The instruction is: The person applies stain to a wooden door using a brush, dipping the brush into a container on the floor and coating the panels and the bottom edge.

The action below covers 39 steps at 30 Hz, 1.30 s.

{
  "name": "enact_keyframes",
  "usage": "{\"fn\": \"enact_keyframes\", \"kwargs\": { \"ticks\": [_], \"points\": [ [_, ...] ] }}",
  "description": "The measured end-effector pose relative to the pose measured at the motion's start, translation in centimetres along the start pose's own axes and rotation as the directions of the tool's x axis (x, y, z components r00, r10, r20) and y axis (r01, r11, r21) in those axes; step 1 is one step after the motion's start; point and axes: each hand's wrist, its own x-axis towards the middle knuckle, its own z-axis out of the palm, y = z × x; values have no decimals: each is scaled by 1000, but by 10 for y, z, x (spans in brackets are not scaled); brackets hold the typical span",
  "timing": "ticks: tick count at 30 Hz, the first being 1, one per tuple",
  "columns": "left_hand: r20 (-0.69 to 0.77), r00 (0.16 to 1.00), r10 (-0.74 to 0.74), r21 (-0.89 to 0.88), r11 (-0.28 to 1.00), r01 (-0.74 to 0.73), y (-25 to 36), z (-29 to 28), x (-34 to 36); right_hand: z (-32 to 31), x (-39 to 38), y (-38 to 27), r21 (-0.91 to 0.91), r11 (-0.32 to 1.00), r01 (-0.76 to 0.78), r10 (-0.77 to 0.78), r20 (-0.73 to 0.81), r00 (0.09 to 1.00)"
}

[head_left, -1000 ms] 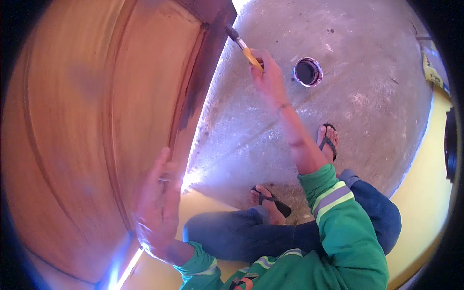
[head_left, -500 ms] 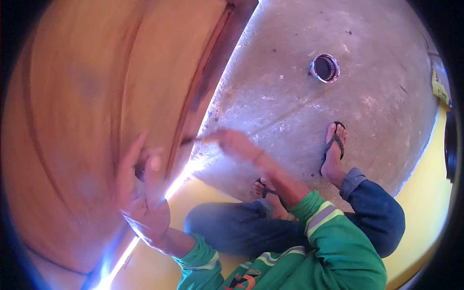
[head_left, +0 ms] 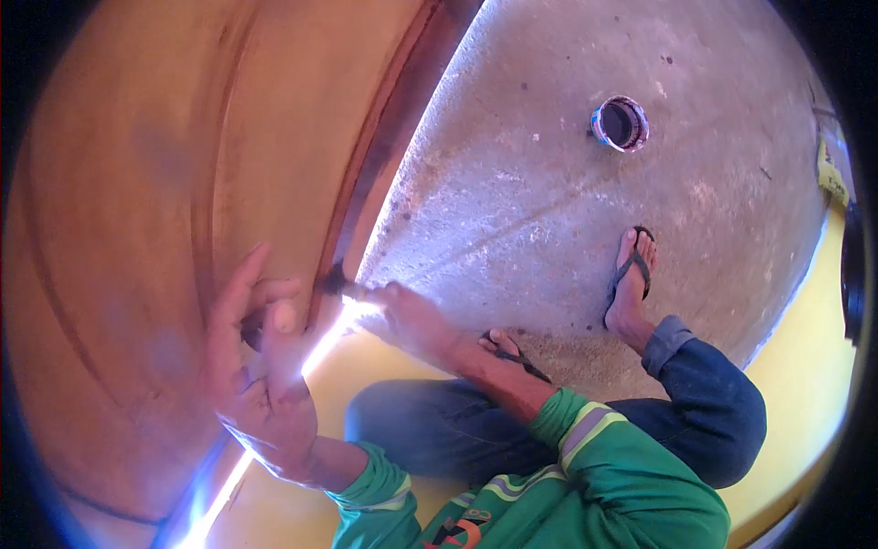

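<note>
The wooden door (head_left: 137,229), brown with panel grooves, fills the left side, with a dark stain band along its edge (head_left: 384,146). My right hand (head_left: 402,311) grips a paintbrush (head_left: 340,284), its dark bristles against that edge. Just left of the brush, my left hand (head_left: 265,375) is raised at the door with fingers apart and curved, holding nothing I can see. A dark shape behind these fingers is mostly hidden, and I cannot tell what it is. A small can of dark liquid (head_left: 620,123) stands on the concrete floor, beyond my right foot.
I sit with my legs bent, sandalled feet (head_left: 631,284) on the concrete floor (head_left: 549,210). A yellow wall (head_left: 796,320) lies at the right, with a yellow printed bag (head_left: 832,174) and a dark object (head_left: 852,274) at the rim. Bright light shows along the door's edge.
My right hand has swung down and left with the brush, from high on the door edge to beside my left hand. My left hand has shifted slightly left.
</note>
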Motion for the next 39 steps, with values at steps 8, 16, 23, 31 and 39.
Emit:
{"fn": "enact_keyframes", "kwargs": {
  "ticks": [8, 16, 23, 31, 39],
  "points": [
    [71, 997, 38, -48, 998, -34, -3, -15, -7, -116, 65, 61, -111, 978, 179, -208, -380, 901],
    [95, 994, 52, 29, 998, -55, 5, -8, -4, -93, 95, 93, 10, 997, 73, -55, -560, 827],
    [34, 981, 190, 60, 980, -192, -1, 0, 1, 2, 29, 69, -135, 987, -87, 128, 341, 931],
    [5, 992, 125, 104, 987, -125, -1, -1, -1, -183, 124, 79, -212, 962, 172, -207, -159, 965],
    [14, 995, 95, 74, 993, -96, 8, 10, 0, -31, 50, 67, 49, 992, 118, -76, -515, 854]
  ]
}}
